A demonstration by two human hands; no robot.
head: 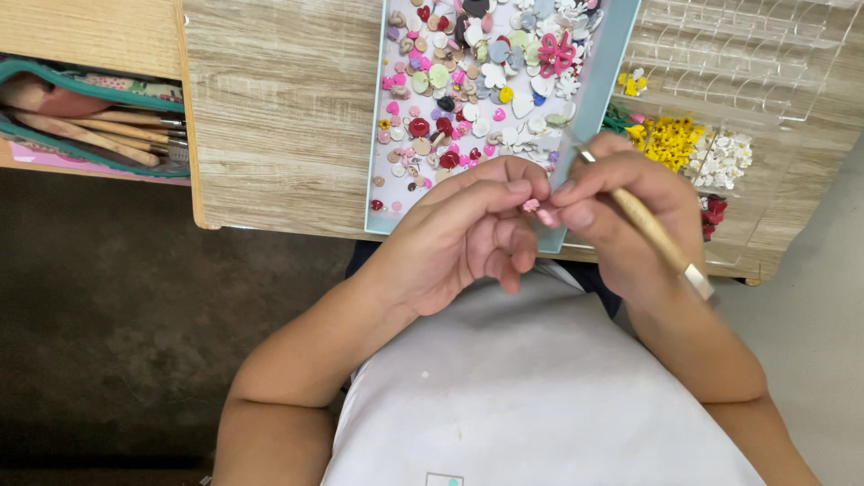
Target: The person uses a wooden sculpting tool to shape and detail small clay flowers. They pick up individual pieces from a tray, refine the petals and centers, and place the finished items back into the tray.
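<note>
While the left hand (468, 236) pinches the tiny pink piece (531, 205) at mid-frame, the right hand (621, 211), clamped on the wooden tool (650, 229), should press lightly.

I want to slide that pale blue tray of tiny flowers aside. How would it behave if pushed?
The tray looks thin-walled and shallow, so probably light and easy to slide on the wooden table. Its near end overhangs the table edge, so it might tip. The loose small pieces inside would likely shift or scatter with a jolt.
</note>
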